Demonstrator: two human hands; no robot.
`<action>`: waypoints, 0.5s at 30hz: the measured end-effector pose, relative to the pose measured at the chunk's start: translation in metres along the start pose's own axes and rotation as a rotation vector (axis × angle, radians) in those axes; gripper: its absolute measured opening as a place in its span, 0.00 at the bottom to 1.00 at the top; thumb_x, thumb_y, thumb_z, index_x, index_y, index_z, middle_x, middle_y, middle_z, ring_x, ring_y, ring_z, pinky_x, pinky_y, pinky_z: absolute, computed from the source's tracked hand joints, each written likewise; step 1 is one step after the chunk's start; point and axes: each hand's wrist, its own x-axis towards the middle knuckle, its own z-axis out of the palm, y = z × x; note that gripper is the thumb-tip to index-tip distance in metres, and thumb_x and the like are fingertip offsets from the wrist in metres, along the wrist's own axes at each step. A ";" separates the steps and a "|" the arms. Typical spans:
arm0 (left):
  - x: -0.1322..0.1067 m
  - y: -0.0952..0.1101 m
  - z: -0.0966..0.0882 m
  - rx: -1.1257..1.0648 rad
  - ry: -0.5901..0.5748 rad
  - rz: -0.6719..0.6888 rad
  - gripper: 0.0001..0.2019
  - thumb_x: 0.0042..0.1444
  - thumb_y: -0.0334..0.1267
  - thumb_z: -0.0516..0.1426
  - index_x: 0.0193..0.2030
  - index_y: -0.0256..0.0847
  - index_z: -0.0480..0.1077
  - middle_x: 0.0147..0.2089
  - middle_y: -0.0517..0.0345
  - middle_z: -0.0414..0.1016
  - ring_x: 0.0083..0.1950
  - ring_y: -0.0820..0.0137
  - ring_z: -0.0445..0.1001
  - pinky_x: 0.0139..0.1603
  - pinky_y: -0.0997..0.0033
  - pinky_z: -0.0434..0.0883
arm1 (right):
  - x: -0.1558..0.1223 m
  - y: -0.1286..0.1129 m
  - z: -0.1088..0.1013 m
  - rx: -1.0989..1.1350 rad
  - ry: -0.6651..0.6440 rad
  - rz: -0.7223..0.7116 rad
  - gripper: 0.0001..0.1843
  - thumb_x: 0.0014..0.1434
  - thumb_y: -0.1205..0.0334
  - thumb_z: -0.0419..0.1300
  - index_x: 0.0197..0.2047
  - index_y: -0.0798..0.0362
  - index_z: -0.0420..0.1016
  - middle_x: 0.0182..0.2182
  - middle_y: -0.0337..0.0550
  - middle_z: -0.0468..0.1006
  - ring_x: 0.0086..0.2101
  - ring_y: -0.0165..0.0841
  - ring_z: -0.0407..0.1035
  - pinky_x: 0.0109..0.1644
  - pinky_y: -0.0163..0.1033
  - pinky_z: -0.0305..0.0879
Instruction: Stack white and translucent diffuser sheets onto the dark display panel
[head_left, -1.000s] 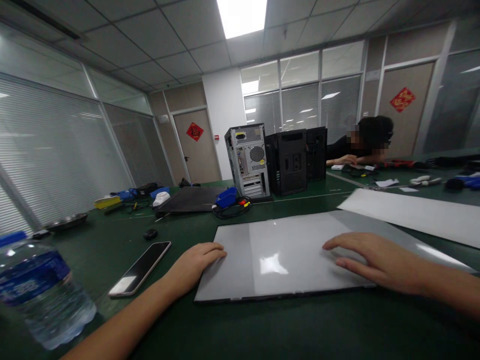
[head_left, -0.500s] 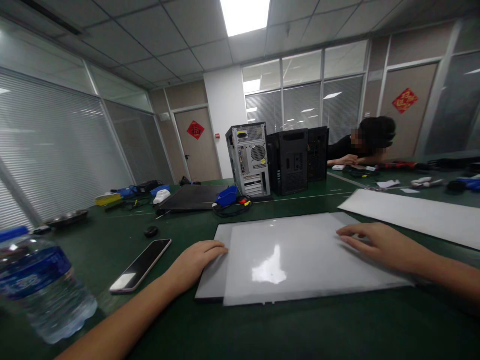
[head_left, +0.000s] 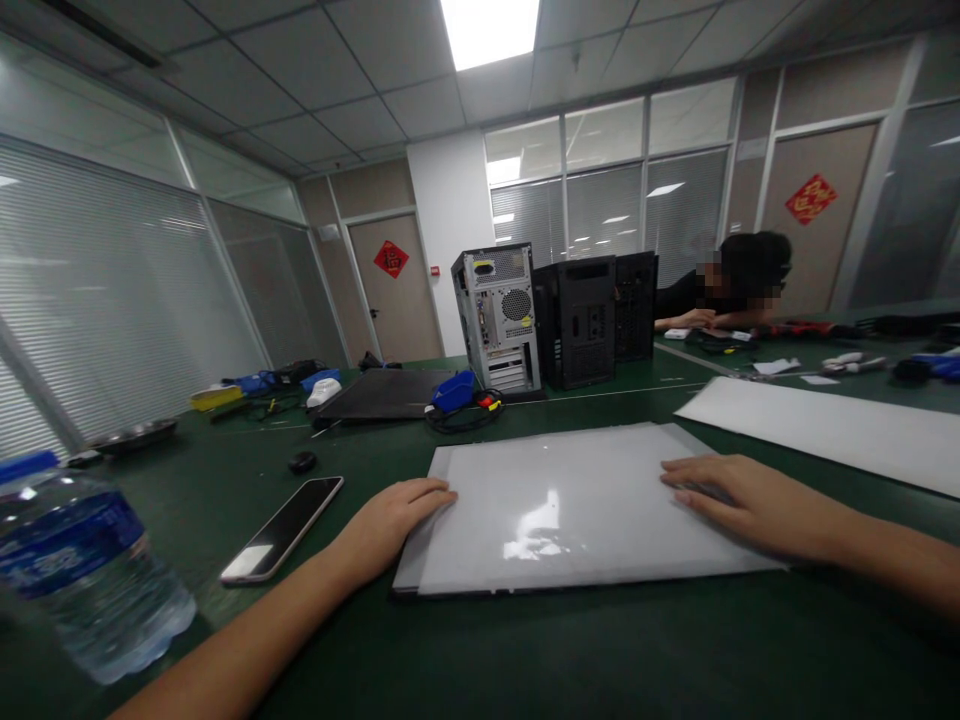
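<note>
A flat grey panel point(head_left: 409, 575) lies on the green table point(head_left: 525, 660) in front of me, with a glossy white sheet point(head_left: 555, 500) on top of it, covering almost all of it. My left hand point(head_left: 390, 525) rests at the panel's left edge, fingers curled loosely against it. On the sheet's right part lies my right hand point(head_left: 739, 500), flat, with the fingers stretched out and pressing on it.
A phone point(head_left: 283, 528) lies left of the panel, a water bottle point(head_left: 82, 580) at the near left. Computer towers point(head_left: 555, 320), a dark panel point(head_left: 382, 395) and blue tools stand at the back. A second white sheet point(head_left: 825, 425) lies right. Another person leans on the far table.
My right hand has slid the white sheet leftwards over the grey panel, so it now covers nearly the whole panel. The left hand has stayed at the left edge.
</note>
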 end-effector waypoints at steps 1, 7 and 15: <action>0.000 0.000 0.000 -0.002 -0.003 -0.001 0.24 0.66 0.29 0.47 0.65 0.52 0.67 0.68 0.58 0.67 0.66 0.60 0.67 0.66 0.54 0.64 | 0.000 -0.001 0.000 0.009 -0.010 -0.006 0.27 0.64 0.39 0.52 0.59 0.42 0.75 0.59 0.42 0.73 0.58 0.48 0.67 0.63 0.63 0.64; -0.003 -0.001 0.000 0.008 -0.023 -0.023 0.25 0.67 0.30 0.47 0.67 0.55 0.64 0.71 0.57 0.63 0.68 0.60 0.65 0.67 0.53 0.63 | -0.004 -0.008 0.002 0.017 -0.073 0.001 0.31 0.63 0.37 0.52 0.65 0.38 0.68 0.65 0.40 0.65 0.62 0.49 0.62 0.66 0.64 0.60; -0.002 -0.002 0.001 -0.004 -0.011 -0.027 0.27 0.65 0.28 0.49 0.68 0.55 0.64 0.72 0.58 0.60 0.68 0.58 0.64 0.66 0.51 0.64 | -0.002 -0.013 0.009 -0.028 0.017 -0.014 0.32 0.63 0.37 0.53 0.65 0.42 0.69 0.64 0.43 0.67 0.61 0.50 0.63 0.65 0.64 0.60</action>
